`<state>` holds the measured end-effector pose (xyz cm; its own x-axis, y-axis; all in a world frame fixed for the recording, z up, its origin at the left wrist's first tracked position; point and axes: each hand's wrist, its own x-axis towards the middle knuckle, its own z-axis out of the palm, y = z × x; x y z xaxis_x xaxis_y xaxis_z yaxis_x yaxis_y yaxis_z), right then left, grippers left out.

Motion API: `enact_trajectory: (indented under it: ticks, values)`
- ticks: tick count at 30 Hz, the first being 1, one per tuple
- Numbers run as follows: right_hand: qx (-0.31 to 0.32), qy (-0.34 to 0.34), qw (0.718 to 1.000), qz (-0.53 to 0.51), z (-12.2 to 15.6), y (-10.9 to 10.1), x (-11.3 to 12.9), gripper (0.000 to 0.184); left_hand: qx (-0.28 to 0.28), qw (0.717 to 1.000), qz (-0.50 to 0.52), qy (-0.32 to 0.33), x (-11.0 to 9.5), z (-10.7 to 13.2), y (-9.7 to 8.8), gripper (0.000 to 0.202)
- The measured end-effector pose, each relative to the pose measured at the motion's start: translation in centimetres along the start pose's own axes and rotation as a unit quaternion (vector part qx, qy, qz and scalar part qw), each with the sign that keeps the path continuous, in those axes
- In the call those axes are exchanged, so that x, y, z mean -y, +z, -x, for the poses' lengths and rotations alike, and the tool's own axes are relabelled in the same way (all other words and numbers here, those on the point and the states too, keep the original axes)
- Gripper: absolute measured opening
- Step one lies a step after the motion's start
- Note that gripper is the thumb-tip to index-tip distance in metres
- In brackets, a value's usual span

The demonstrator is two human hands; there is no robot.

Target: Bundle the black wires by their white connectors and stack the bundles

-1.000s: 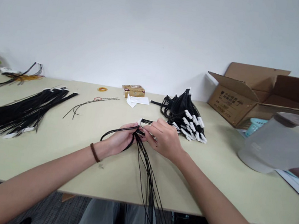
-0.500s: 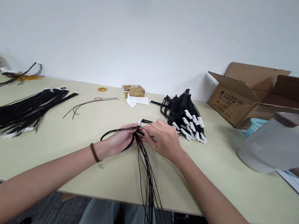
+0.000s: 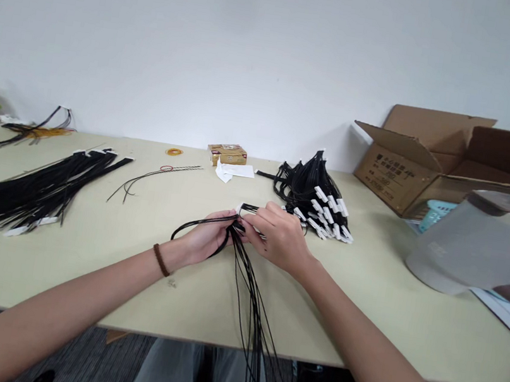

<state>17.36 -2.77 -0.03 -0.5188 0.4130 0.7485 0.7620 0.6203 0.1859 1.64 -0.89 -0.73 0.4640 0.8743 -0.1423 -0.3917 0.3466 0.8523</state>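
Note:
Between my two hands, above the middle of the table, is a black wire harness point(image 3: 249, 273) with a white connector near my fingertips. Its loose wires hang down over the table's front edge. My left hand point(image 3: 207, 235) is closed around the looped part of the wires, palm turned up. The fingers of my right hand point(image 3: 277, 233) pinch the harness close to the connector; the exact grip is partly hidden. Behind my right hand lies a heap of looped black harnesses point(image 3: 306, 183) with white connectors. A bundle of straight black wires point(image 3: 34, 190) with white connectors lies at the left.
An open cardboard box point(image 3: 396, 174) stands at the back right, with a grey translucent pitcher point(image 3: 477, 243) before it. A small brown box point(image 3: 226, 153), white paper point(image 3: 237, 170), yellow rubber bands point(image 3: 174, 152) and a few loose wires point(image 3: 142, 179) lie toward the back.

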Motion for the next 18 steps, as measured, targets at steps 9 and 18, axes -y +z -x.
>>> enact_trajectory:
  ticks: [9,18]
  values:
    - [-0.007,0.001,1.000,-0.002,-0.03,-0.02,0.02,0.021,0.003,1.000,0.014,0.004,0.02,0.13,0.06,0.015]
    - [-0.037,0.004,0.999,0.010,-0.05,0.00,-0.02,0.018,0.022,0.999,-0.011,0.025,0.07,0.29,0.15,0.013]
